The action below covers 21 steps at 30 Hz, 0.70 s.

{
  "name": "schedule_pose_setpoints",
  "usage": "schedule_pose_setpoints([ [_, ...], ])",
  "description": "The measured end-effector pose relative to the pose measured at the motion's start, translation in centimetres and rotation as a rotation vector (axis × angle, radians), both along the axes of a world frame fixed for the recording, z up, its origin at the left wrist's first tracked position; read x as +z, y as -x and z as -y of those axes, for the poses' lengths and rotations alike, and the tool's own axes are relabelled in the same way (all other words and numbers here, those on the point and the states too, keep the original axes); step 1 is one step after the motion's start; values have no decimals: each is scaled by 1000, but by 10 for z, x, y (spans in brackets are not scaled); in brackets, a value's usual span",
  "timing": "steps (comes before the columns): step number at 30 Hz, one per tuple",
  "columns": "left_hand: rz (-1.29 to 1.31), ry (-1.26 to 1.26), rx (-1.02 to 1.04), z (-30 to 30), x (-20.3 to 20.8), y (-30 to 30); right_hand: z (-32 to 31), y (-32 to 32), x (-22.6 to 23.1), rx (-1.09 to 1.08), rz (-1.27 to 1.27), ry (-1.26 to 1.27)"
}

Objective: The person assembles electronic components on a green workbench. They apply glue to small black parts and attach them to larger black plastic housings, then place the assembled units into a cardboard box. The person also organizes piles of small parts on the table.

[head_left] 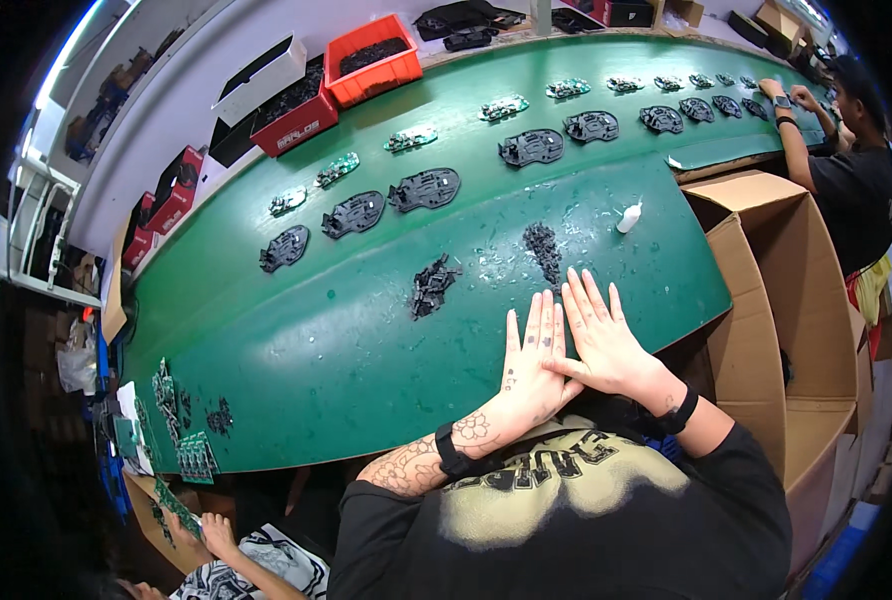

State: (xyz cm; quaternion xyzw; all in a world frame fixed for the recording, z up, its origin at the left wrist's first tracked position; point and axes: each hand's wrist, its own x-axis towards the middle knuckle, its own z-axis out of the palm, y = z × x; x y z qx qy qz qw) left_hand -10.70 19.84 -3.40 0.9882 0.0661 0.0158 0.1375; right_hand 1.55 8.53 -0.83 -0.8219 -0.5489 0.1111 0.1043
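My left hand (539, 352) and my right hand (603, 340) are side by side over the near edge of the green tabletop, fingers stretched out and pointing away from me. The right thumb overlaps the left hand, and neither hand holds anything. Just beyond the fingertips lies a narrow heap of tiny black parts (543, 250), its near end close to them. A second heap, of larger black plastic pieces (433, 287), sits to the left. A small white bottle (629, 218) stands to the right. Whether my palms touch the table cannot be made out.
Black mouse-shaped plastic bases (426, 189) and small green circuit boards (411, 139) form two rows beyond. An orange bin (373, 60) and a red box (296, 118) hold black parts. An open cardboard box (816, 310) stands right. Co-workers' hands (774, 90) appear far right and lower left.
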Motion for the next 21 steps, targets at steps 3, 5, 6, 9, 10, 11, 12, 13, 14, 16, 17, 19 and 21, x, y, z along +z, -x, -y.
schedule_pose_setpoints([
  [3,25,2,-3,0,-1,0,-1,3,0,-1,14,13],
  [5,67,17,-3,-1,-1,0,-2,4,1,2,9,19],
  [6,53,19,-2,-2,-1,1,-1,4,2,5,-3,18],
  [9,38,16,-4,-1,1,2,-2,5,0,3,-22,12],
  [10,51,4,-7,-2,0,2,-2,6,0,1,-25,11],
  [11,65,-8,-9,-2,-1,3,-1,6,1,3,-27,17],
  [12,58,2,-16,-2,0,3,-1,6,4,5,-29,23],
  [13,50,8,-23,-2,1,4,-1,5,5,8,-33,26],
  [14,40,14,-20,-2,2,6,-1,7,4,10,-30,19],
  [16,55,29,2,-3,2,8,-2,11,1,14,-24,4],
  [17,64,45,0,-2,0,7,-2,11,0,12,-14,8],
  [19,78,54,-12,-3,-1,6,-2,11,1,12,8,14],
  [21,55,51,-20,-3,0,10,2,12,3,23,-8,13],
])
